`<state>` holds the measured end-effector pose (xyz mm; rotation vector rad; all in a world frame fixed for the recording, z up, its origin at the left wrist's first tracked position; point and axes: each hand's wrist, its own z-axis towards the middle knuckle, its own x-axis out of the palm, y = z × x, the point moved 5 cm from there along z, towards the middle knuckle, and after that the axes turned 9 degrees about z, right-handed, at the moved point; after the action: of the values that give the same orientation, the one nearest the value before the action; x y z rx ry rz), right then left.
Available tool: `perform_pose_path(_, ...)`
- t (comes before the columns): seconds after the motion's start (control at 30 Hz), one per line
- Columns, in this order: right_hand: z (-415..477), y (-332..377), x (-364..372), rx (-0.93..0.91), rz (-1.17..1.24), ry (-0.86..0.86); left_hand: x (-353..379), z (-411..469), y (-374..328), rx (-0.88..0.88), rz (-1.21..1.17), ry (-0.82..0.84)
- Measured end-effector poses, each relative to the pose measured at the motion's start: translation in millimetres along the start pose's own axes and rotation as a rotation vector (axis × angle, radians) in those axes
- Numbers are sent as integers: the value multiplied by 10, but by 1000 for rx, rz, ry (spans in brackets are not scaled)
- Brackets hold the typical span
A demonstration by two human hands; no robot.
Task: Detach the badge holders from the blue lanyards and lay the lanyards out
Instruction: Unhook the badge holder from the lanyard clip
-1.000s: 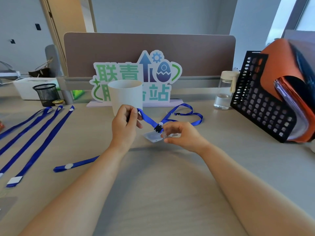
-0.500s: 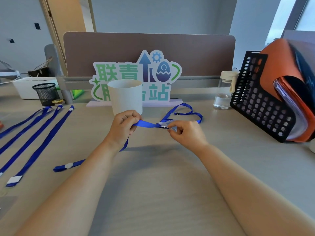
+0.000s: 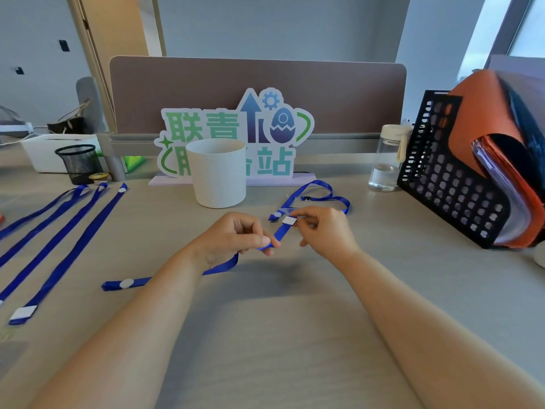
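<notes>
Lower and closer together than a moment earlier, our left hand (image 3: 234,239) and right hand (image 3: 326,230) each kept a pinching grip on the blue lanyard (image 3: 279,233), raised just above the counter (image 3: 295,320) before the white cup (image 3: 218,172), its tail trailing leftward.

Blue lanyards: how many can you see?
5 lanyards: three laid out at left, running off-frame, possibly hiding another; one held by left hand and right hand; one looped beyond them.

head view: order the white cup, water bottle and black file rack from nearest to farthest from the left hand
1. white cup, just behind the left hand.
2. water bottle, back right.
3. black file rack, far right, beyond the bottle.
</notes>
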<state>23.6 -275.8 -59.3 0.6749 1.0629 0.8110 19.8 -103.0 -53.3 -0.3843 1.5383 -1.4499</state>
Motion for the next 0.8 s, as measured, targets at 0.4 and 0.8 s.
perform_pose_path(0.4,2,-108,17,275,697,-43,105,60,132,-182,162,-36)
perform_pose_path(0.8,-29,-22,159,170,512,223,38,147,353,-366,-310,-437)
